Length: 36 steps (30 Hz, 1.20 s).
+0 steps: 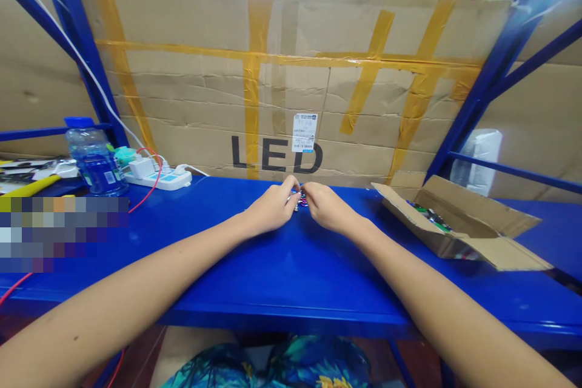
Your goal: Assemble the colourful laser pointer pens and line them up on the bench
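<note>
My left hand [273,206] and my right hand [326,206] meet at the middle of the blue shelf top [282,267], fingers curled and pinched together. Between the fingertips sits a small dark part [299,199] with pink and metallic bits, too small to name. Both hands grip it from either side, close to the taped cardboard sheet [291,73] marked LED behind them.
An open cardboard box [459,224] with small green and dark parts lies at the right. At the left stand a water bottle [96,160], a white power strip [159,177] with plugs, and a red wire [152,185]. Blue rack uprights [495,66] frame both sides.
</note>
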Available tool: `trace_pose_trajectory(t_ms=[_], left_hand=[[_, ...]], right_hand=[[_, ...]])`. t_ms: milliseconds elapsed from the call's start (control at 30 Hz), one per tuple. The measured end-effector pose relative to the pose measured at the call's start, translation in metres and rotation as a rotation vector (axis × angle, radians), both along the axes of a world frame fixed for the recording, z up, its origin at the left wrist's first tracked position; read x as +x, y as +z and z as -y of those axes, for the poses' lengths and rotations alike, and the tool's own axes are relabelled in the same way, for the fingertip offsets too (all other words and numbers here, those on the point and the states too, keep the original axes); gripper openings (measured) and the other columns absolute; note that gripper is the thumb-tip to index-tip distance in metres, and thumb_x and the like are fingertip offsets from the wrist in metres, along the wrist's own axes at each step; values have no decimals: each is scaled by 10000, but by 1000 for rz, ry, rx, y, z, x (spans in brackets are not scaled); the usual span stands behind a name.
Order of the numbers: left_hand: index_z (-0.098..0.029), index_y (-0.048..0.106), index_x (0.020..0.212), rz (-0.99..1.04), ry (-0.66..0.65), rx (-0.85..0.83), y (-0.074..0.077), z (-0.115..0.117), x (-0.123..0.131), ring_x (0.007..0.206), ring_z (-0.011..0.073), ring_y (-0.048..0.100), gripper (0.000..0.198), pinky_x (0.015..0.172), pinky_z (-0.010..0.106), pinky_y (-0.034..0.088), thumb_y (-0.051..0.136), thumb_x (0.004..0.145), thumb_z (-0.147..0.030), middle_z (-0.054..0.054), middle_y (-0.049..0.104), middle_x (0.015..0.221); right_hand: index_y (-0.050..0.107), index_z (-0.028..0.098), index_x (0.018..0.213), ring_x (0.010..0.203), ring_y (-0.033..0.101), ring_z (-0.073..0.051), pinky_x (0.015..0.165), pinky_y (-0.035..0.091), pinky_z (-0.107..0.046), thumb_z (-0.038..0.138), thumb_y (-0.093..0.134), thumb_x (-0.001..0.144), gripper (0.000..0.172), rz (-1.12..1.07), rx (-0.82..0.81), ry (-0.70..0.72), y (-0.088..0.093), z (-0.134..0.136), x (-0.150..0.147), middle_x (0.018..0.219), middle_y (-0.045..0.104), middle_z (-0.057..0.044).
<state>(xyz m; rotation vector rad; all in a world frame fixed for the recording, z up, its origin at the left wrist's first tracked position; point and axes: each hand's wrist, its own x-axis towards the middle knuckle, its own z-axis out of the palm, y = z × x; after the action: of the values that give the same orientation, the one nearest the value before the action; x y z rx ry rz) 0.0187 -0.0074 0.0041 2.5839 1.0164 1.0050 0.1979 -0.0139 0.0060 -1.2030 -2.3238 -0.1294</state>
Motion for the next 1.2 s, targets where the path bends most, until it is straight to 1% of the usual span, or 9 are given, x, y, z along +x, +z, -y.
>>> trace_pose_trajectory(t_ms=[233, 367, 467, 667, 800, 933, 1033, 1133, 1200], left_hand=[[-220, 530, 955, 38, 100, -21, 1, -8, -1, 744, 211, 618, 105, 646, 305, 399, 458, 929, -291, 42, 661, 800], [-206, 557, 962, 96, 42, -37, 6, -18, -8, 774, 197, 616, 135, 684, 303, 415, 484, 924, -313, 36, 671, 839], [-199, 583, 948, 100, 8, -41, 10, -22, -12, 777, 191, 605, 150, 696, 304, 415, 480, 924, -304, 30, 672, 845], [-199, 610, 944, 91, -32, -35, 10, -21, -13, 810, 191, 597, 171, 720, 313, 407, 463, 927, -285, 25, 673, 865], [-183, 617, 931, 164, -45, -119, 11, -24, -12, 770, 183, 585, 162, 706, 314, 421, 514, 899, -304, 25, 659, 821], [-162, 615, 939, 278, -74, -232, 14, -30, -16, 803, 178, 601, 132, 727, 313, 452, 563, 845, -238, 46, 666, 890], [-151, 611, 927, 339, -84, -266, 15, -34, -20, 777, 167, 602, 123, 718, 312, 463, 579, 829, -219, 51, 661, 880], [-159, 613, 926, 369, -88, -199, 14, -36, -22, 785, 164, 607, 128, 727, 315, 472, 608, 811, -214, 46, 666, 892], [-168, 618, 916, 369, -85, -130, 14, -34, -22, 803, 164, 609, 127, 745, 314, 472, 628, 795, -206, 37, 668, 896]], right_hand=[[531, 152, 869, 760, 523, -189, 706, 378, -300, 123, 332, 934, 211, 18, 31, 15, 0, -1, 2, 857, 606, -108], [541, 176, 859, 682, 527, -166, 640, 362, -275, 224, 321, 968, 249, -214, -50, 23, 2, -4, 4, 762, 609, -50], [549, 185, 845, 673, 537, -159, 629, 360, -267, 240, 341, 948, 238, -351, -96, 26, 2, -6, 6, 742, 616, -29], [582, 191, 875, 659, 534, -153, 634, 371, -269, 204, 364, 902, 220, -389, -96, 57, 2, -5, 7, 702, 603, -9], [579, 194, 860, 638, 538, -155, 619, 391, -270, 227, 378, 902, 208, -476, -102, 46, 1, -10, 9, 654, 573, -2], [560, 199, 870, 548, 522, -140, 553, 410, -262, 280, 380, 916, 203, -643, -199, 19, -2, -16, 13, 599, 527, 22], [554, 195, 842, 528, 532, -133, 529, 437, -267, 271, 408, 890, 172, -731, -294, 48, -2, -19, 14, 618, 533, 21], [551, 186, 821, 567, 572, -143, 579, 490, -295, 235, 465, 830, 99, -806, -374, 84, 0, -18, 14, 644, 574, 5], [576, 177, 900, 606, 601, -158, 623, 518, -320, 210, 506, 784, 139, -859, -448, 105, 2, -15, 13, 660, 602, 0]])
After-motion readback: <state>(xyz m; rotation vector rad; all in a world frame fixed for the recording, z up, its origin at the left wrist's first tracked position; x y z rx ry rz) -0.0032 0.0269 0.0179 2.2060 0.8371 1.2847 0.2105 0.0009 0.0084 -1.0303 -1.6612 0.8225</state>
